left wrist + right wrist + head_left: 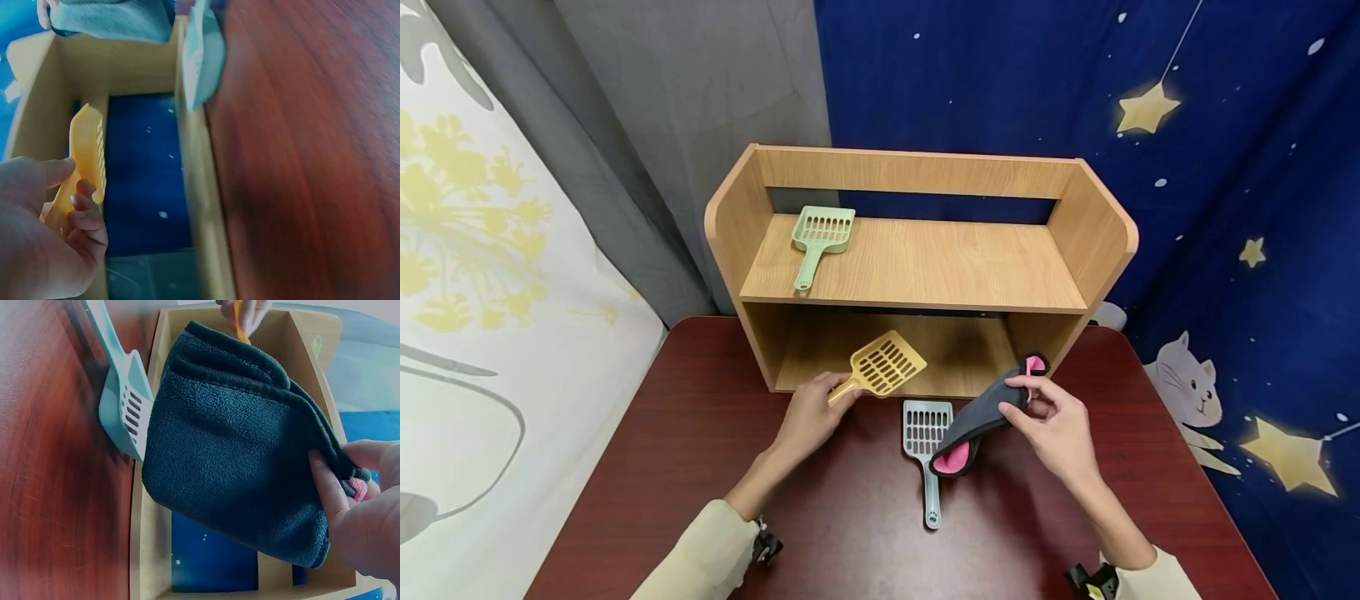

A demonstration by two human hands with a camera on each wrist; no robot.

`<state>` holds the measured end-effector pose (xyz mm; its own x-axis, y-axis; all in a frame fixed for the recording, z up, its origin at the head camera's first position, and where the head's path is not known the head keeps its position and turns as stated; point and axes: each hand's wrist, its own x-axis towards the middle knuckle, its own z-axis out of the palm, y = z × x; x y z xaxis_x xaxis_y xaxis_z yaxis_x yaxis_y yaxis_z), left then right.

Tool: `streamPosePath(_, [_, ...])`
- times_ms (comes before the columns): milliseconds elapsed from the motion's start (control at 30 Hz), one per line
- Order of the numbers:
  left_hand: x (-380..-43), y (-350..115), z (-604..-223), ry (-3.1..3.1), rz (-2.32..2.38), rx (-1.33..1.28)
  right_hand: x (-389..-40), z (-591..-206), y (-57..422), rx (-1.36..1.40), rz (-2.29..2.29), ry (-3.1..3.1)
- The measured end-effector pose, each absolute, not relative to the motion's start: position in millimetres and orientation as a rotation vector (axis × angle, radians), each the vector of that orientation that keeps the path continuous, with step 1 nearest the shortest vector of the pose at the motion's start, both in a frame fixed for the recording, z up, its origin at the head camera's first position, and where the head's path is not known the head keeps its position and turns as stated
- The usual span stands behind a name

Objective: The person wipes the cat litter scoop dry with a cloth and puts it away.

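Note:
My left hand (817, 413) grips the handle of a yellow slotted litter scoop (887, 364), held up before the shelf's lower opening. In the left wrist view the thumb and curled fingers close round that yellow scoop (87, 150). On the right, my right hand (1060, 421) pinches one end of a folded dark grey cloth (985, 414) with pink inside, lifted off the table. The right wrist view shows the cloth (231, 450) hanging from thumb and fingers. A light blue litter scoop (928, 429) lies on the table, partly behind the cloth.
A two-tier wooden shelf (917, 267) stands at the back of the dark red table (700, 467). On its upper tier, at the left, sits a green litter scoop (822, 229). Grey and blue star-patterned curtains (1000, 75) hang behind.

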<state>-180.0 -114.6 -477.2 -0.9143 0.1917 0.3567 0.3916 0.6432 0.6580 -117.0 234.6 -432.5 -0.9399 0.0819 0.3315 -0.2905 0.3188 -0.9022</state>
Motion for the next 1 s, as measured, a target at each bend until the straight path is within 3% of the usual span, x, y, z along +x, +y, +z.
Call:
streamPosePath(633, [-225.4, -143.9, -531.1, -2.620, -1.474, -0.009, -114.1, -442.8, 236.0, 0.141, 1.691, -2.305])
streamPosePath(1000, [-241.1, -151.0, -546.1, -2.697, -1.405, 0.139, -112.2, -446.9, 232.8, 0.158, 1.706, -2.305])
